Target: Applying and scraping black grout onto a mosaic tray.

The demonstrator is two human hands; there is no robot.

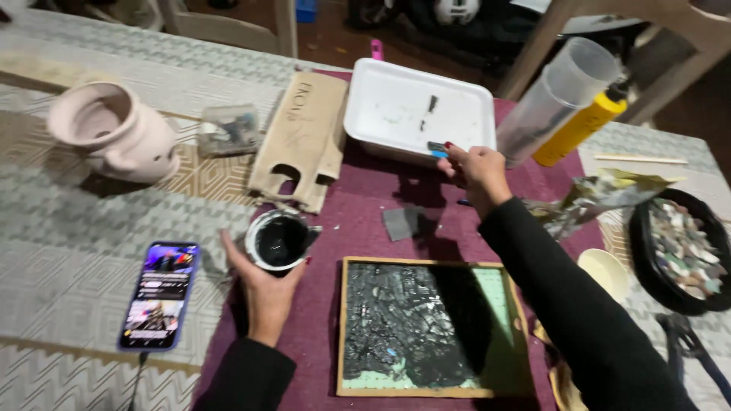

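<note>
from up here i see my left hand (263, 293) wrapped around a small white cup (279, 241) of black paste, fingers curled about its side, holding it down on the dark red cloth (358, 221). my right hand (476, 171) is stretched out to the near edge of the white tray (396, 106), fingertips pinched on a small blue-tipped tool (437, 149) resting at the tray's rim; i cannot tell exactly what kind of tool it is.

the framed panel (426, 327) lies just below, between my arms. i judge the spreading well along: black paste covers most of the mosaic surface, left and middle. what is left shows as pale green bare board down the right strip and along the lower edge, not yet covered. the cup looks smeared inside, and i cannot tell how much paste remains.

around it: a small grey square (400, 222) on the cloth above the frame, a phone (161, 293) lit up at left, a pink ceramic burner (114, 131) further back, a yellow bottle (582, 125) beside a clear beaker (560, 95), and a black bowl of tile bits (685, 251) at right.
</note>
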